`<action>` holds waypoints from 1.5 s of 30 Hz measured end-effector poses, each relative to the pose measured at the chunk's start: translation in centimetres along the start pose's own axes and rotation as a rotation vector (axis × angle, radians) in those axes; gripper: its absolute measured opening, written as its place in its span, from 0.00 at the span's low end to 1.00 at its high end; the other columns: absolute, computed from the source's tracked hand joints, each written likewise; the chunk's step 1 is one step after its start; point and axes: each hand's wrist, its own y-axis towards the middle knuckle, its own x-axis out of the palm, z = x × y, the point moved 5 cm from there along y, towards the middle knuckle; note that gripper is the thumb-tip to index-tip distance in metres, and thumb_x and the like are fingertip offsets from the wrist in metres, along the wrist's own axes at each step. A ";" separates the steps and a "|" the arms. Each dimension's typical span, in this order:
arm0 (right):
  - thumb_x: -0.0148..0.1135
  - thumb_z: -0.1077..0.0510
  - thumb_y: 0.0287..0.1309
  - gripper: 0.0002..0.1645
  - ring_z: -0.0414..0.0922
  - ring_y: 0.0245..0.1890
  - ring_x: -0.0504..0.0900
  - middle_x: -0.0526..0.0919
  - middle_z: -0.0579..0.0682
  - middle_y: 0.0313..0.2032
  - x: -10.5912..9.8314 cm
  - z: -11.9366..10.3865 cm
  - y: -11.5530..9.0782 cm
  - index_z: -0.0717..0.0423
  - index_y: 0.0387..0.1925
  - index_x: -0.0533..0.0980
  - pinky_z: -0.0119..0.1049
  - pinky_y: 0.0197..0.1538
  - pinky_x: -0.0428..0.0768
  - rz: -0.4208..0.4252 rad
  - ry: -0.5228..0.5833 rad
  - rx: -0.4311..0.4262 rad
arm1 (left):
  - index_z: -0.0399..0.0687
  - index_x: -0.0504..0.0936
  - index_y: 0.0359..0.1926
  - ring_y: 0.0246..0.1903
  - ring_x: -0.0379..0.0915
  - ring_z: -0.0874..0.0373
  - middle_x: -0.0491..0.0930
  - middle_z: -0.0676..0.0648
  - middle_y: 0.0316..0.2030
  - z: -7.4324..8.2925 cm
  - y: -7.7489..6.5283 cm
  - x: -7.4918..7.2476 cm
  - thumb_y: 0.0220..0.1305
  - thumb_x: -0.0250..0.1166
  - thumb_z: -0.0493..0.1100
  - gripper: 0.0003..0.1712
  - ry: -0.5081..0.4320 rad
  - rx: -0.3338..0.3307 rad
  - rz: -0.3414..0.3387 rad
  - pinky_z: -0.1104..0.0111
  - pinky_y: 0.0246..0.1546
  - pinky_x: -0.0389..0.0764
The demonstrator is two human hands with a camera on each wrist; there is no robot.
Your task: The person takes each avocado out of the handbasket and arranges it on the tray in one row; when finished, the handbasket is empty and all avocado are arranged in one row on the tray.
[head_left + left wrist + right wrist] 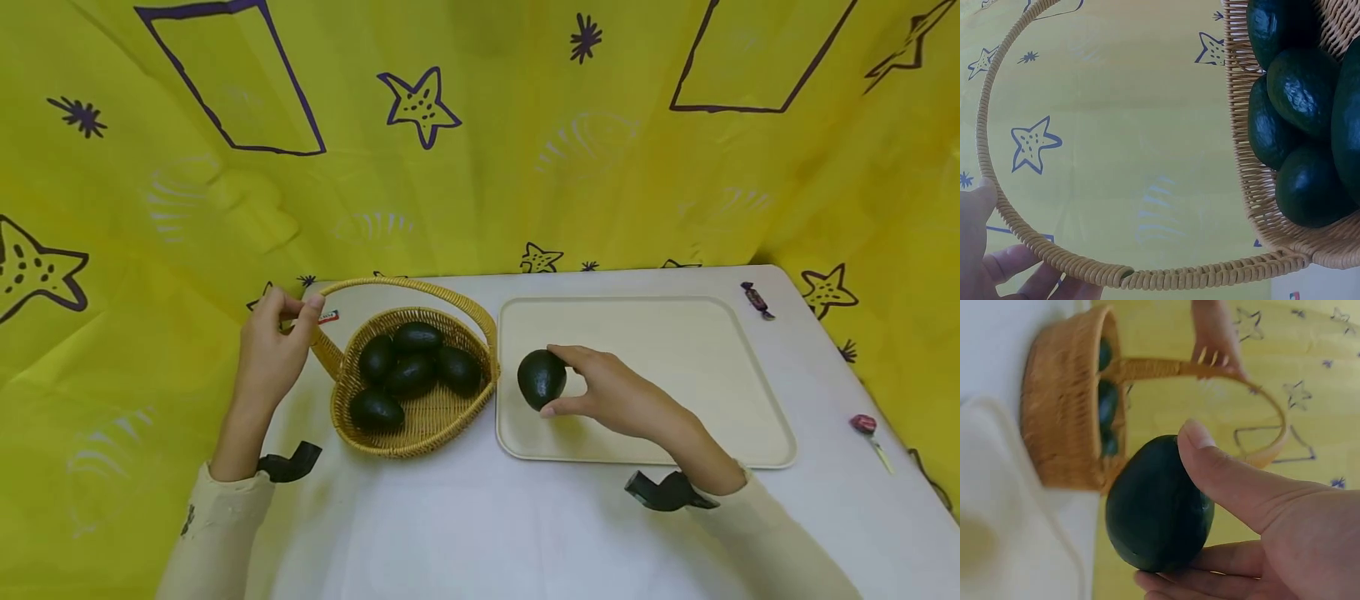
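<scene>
Right hand [611, 390] has avocado [542, 379] pinched, thumb one side, fingers other, held up over tray [675, 375] near left edge. Basket [431, 421] sits right by that edge, left of fingertips. Left hand [272, 354] grips its handle [442, 293]. Avocado's long axis? Honestly can't tell.

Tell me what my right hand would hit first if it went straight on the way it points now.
With the avocado leading, your right hand would likely meet the right side of the basket, near its handle. Height is hard to judge, so it might pass over.
</scene>
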 end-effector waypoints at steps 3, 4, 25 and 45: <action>0.79 0.46 0.60 0.54 0.65 0.72 0.71 0.71 0.66 0.73 -0.2 1.1 0.6 0.67 0.77 0.63 0.63 0.72 0.69 0.017 -0.011 0.000 | 0.37 0.73 0.42 0.56 0.77 0.41 0.78 0.37 0.49 0.0 -0.1 0.0 0.79 0.60 0.58 0.25 -0.005 -0.006 -0.005 0.55 0.51 0.74; 0.79 0.47 0.60 0.54 0.65 0.72 0.70 0.70 0.66 0.74 -0.1 1.4 0.9 0.68 0.77 0.63 0.63 0.72 0.69 0.020 -0.014 -0.004 | 0.37 0.73 0.42 0.58 0.77 0.40 0.77 0.37 0.50 0.0 0.0 0.0 0.80 0.59 0.58 0.25 -0.008 -0.007 -0.010 0.52 0.53 0.76; 0.78 0.52 0.61 0.55 0.67 0.76 0.65 0.65 0.70 0.75 3.3 6.4 6.8 0.70 0.78 0.59 0.62 0.75 0.64 -0.028 0.010 -0.055 | 0.36 0.72 0.45 0.63 0.75 0.35 0.76 0.35 0.52 0.2 -0.1 0.1 0.80 0.58 0.59 0.27 -0.028 -0.020 -0.049 0.36 0.61 0.76; 0.81 0.57 0.58 0.54 0.66 0.72 0.68 0.66 0.72 0.70 5.3 5.6 9.2 0.70 0.75 0.59 0.61 0.74 0.66 -0.033 0.028 -0.071 | 0.38 0.73 0.42 0.60 0.77 0.39 0.77 0.37 0.52 -0.1 0.2 0.0 0.80 0.58 0.59 0.26 -0.017 -0.027 -0.036 0.40 0.59 0.77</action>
